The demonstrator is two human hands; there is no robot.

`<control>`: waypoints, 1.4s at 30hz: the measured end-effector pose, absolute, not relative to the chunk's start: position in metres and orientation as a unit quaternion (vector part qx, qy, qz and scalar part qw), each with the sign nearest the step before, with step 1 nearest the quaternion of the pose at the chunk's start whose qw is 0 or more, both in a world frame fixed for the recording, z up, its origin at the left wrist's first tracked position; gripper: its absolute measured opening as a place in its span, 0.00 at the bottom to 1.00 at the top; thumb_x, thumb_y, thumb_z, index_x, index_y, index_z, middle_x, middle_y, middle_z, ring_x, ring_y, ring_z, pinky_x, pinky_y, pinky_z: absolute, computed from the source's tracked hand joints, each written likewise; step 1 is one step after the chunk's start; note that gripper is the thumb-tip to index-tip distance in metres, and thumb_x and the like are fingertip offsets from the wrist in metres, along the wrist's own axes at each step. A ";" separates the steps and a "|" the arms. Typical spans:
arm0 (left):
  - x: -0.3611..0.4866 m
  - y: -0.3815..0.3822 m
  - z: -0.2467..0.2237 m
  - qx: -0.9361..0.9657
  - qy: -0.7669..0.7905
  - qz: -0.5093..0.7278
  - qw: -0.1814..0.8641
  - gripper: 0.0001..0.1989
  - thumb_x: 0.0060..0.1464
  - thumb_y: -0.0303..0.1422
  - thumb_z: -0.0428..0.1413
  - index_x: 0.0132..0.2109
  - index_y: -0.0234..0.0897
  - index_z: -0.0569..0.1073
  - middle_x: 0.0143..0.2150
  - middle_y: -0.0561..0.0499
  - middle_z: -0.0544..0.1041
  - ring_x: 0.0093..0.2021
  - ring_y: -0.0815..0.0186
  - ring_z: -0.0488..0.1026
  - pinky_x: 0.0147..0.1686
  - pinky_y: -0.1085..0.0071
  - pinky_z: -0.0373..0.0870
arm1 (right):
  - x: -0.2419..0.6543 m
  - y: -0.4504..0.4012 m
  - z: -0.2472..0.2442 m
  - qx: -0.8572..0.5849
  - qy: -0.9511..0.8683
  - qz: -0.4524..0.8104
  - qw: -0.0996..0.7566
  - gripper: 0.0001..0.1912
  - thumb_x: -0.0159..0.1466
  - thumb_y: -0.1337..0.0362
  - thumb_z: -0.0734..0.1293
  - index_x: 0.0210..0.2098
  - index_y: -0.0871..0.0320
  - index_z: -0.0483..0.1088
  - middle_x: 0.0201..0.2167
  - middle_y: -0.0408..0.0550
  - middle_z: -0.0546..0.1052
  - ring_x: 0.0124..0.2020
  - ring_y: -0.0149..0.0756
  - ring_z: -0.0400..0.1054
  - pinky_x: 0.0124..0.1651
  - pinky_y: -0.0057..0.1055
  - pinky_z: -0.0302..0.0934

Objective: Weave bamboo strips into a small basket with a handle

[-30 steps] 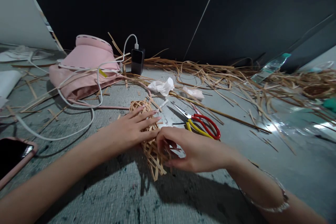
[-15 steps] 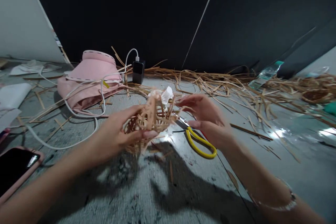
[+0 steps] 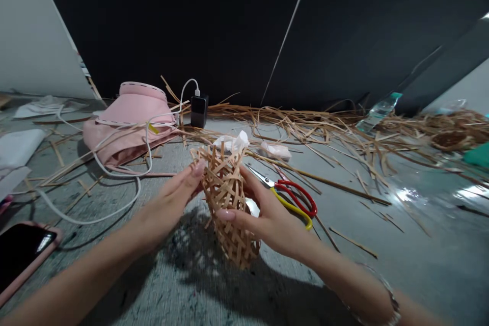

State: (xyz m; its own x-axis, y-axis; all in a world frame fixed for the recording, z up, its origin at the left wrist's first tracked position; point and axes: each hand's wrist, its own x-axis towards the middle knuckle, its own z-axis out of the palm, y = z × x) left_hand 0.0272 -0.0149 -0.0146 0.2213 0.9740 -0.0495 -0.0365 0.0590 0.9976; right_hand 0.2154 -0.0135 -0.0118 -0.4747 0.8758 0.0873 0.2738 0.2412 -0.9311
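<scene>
A small woven basket [image 3: 231, 232] of light brown strips tilts between my hands, with loose strip ends sticking up at its top. My right hand [image 3: 267, 214] is wrapped round its right side, thumb across the front and fingers behind. At the upper left edge my left hand [image 3: 178, 191] pinches the strips with its thumb; its other fingers are partly hidden. Just beyond my right hand lie scissors [image 3: 292, 196] with one red and one yellow handle, their blades pointing away to the left.
Crumpled white tissue [image 3: 233, 141] lies behind the basket. At left are a pink sun visor [image 3: 137, 107], a white cable [image 3: 95, 221], a black power bank [image 3: 199, 111] and a phone [image 3: 26, 252]. Loose strips [image 3: 324, 122] line the dark wall, near a plastic bottle [image 3: 380, 112].
The basket has turned from lying sideways to more upright and come nearer. My right hand has moved from beside the scissors onto the basket; my left hand has shifted to its upper edge.
</scene>
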 end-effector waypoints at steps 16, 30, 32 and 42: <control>0.022 -0.019 0.000 0.586 0.392 0.434 0.561 0.27 0.60 0.50 0.47 0.62 0.45 0.63 0.63 0.50 0.67 0.63 0.55 0.61 0.64 0.59 0.54 | 0.217 -0.012 -0.013 -0.345 -0.761 0.451 0.315 0.50 0.61 0.54 0.67 0.69 0.49 0.28 0.66 0.49 0.56 0.65 0.43 0.52 0.66 0.44 0.48; -0.002 -0.006 0.010 0.601 0.436 0.442 0.503 0.27 0.60 0.51 0.46 0.62 0.47 0.62 0.64 0.51 0.65 0.64 0.59 0.60 0.63 0.62 0.55 | 0.227 0.000 -0.013 -0.287 -0.774 0.516 0.229 0.50 0.59 0.56 0.69 0.69 0.48 0.33 0.59 0.48 0.66 0.56 0.41 0.64 0.59 0.41 0.58; -0.006 -0.006 0.013 0.634 0.467 0.429 0.443 0.24 0.59 0.50 0.48 0.58 0.47 0.68 0.61 0.53 0.68 0.62 0.59 0.62 0.63 0.62 0.56 | 0.228 0.001 -0.014 -0.280 -0.782 0.510 0.223 0.50 0.58 0.56 0.70 0.69 0.50 0.34 0.60 0.49 0.66 0.55 0.42 0.65 0.60 0.42 0.57; -0.009 -0.013 0.022 0.648 0.494 0.357 0.456 0.16 0.51 0.47 0.59 0.43 0.46 0.79 0.41 0.54 0.82 0.41 0.60 0.78 0.41 0.67 0.76 | 0.228 0.007 -0.024 -0.222 -0.822 0.479 0.213 0.59 0.51 0.57 0.75 0.69 0.50 0.33 0.63 0.48 0.63 0.60 0.44 0.60 0.61 0.38 0.54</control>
